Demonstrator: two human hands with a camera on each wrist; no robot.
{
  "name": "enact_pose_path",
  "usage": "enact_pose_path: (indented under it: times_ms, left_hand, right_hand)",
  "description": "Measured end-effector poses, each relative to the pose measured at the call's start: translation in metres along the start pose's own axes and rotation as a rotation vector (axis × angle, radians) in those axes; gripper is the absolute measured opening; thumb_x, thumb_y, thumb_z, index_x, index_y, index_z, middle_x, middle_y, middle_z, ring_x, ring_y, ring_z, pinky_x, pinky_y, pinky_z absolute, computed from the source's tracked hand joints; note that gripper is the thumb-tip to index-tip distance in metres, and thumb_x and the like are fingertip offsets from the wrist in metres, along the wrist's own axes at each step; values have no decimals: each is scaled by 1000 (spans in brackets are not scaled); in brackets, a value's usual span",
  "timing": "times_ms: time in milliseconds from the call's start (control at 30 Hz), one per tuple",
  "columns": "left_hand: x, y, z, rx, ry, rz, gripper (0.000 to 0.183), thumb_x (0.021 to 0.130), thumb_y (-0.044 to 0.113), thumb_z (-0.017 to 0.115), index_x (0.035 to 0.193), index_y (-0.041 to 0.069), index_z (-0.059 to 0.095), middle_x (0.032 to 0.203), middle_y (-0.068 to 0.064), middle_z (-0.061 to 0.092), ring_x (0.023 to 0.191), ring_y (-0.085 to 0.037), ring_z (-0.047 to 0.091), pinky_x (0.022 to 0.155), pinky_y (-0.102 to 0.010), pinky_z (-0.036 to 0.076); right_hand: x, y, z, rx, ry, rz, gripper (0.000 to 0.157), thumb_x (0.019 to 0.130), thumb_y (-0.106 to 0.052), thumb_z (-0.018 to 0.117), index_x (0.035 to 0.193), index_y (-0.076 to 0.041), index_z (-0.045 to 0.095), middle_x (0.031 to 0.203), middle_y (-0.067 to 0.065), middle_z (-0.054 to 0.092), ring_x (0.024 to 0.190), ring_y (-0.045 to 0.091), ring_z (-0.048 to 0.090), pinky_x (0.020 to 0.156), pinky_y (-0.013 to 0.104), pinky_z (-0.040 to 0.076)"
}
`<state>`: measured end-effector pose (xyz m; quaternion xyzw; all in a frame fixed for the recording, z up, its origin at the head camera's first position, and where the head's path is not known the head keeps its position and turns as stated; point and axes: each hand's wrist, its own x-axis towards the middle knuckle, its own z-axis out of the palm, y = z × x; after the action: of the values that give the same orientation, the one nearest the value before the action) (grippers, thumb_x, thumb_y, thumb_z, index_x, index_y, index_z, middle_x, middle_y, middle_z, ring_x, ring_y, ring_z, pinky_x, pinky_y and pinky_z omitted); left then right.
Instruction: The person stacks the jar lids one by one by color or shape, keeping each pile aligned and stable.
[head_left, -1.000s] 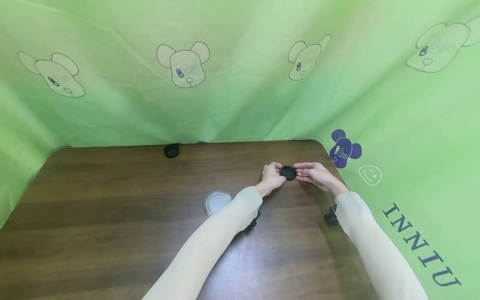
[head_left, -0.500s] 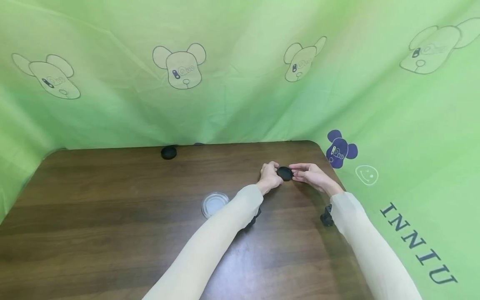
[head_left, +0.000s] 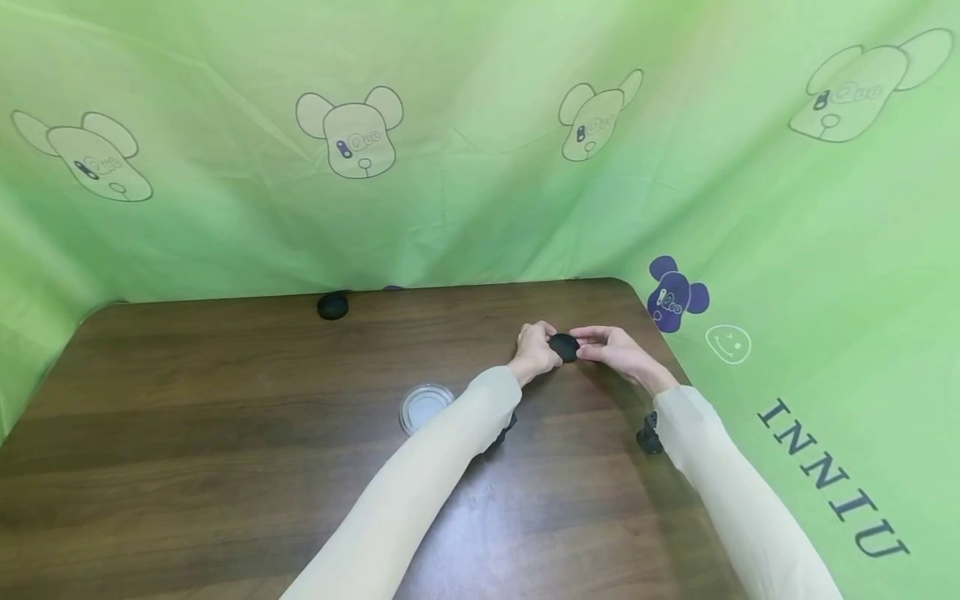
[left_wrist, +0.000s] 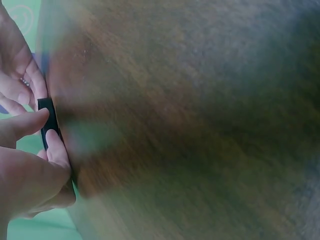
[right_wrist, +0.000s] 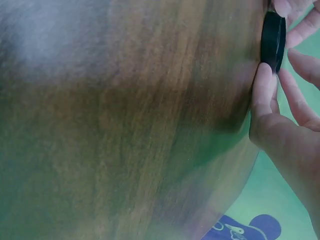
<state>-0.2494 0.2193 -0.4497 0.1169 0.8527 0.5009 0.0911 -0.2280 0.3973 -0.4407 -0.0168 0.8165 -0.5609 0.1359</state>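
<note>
A black round, lid-like disc (head_left: 565,348) is held near the table's far right part. My left hand (head_left: 535,348) pinches its left side; in the left wrist view thumb and finger press on the disc's rim (left_wrist: 48,106). From the right, my right hand (head_left: 617,350) reaches in with fairly straight fingers. In the right wrist view a fingertip (right_wrist: 265,70) meets the lower end of the disc (right_wrist: 272,40), while another digit stays apart from it. The disc's left edge is partly hidden by my left fingers.
A clear round dish (head_left: 424,407) lies on the brown table (head_left: 225,467), partly behind my left sleeve. Another black round disc (head_left: 333,306) sits by the far edge. Green printed cloth (head_left: 465,200) hangs behind and to the right. Dark wrist devices (head_left: 649,434) sit under both forearms.
The whole head view has drifted slightly left. The right fingers have come closer in on the black disc, and its face is turned a little differently. The left hand keeps its pinch.
</note>
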Motion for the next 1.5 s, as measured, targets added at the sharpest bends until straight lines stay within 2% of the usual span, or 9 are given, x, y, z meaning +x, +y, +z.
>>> enact_pose_path:
  times_ms: [233,500,733,1033,1267,1500]
  left_hand:
    - [0,0,0,29,29,18,46,61,-6,81,104,1,65,96,-10,58,96,-23,50,89,-23,39]
    - [1,-1,-1,28,42,16,44,62,-5,83,102,1,65,92,-11,63,98,-23,50,90,-24,39]
    - [1,0,-1,11,48,8,42,65,-3,83,103,1,66,89,-9,64,99,-23,51,90,-24,39]
    - [-1,4,0,42,85,-36,42,64,-2,85,102,3,69,98,-8,68,102,-24,54,92,-24,40]
    - [-6,5,2,43,98,-27,41,62,-1,84,100,4,70,95,-7,68,98,-23,56,89,-22,41]
    - [-12,4,3,23,109,-1,40,64,-2,85,101,3,70,97,-8,67,101,-23,54,92,-24,41]
  right_hand:
    - [0,0,6,-87,23,-40,54,83,14,62,132,20,41,118,39,51,105,35,56,77,15,49]
    - [2,1,10,-131,49,-89,51,82,14,64,129,21,44,113,37,55,98,30,60,76,15,50]
    - [2,2,10,-117,60,-88,51,83,13,64,129,20,44,113,37,54,99,34,59,75,15,51]
    - [2,-2,12,-111,59,-87,50,83,13,64,129,21,44,114,38,53,101,37,58,74,17,52]
    - [-3,0,11,-130,65,-91,50,83,11,64,129,19,45,115,37,53,101,37,58,74,17,52]
    - [-8,4,12,-120,73,-93,50,84,10,65,129,18,46,116,36,53,103,38,57,77,15,50]
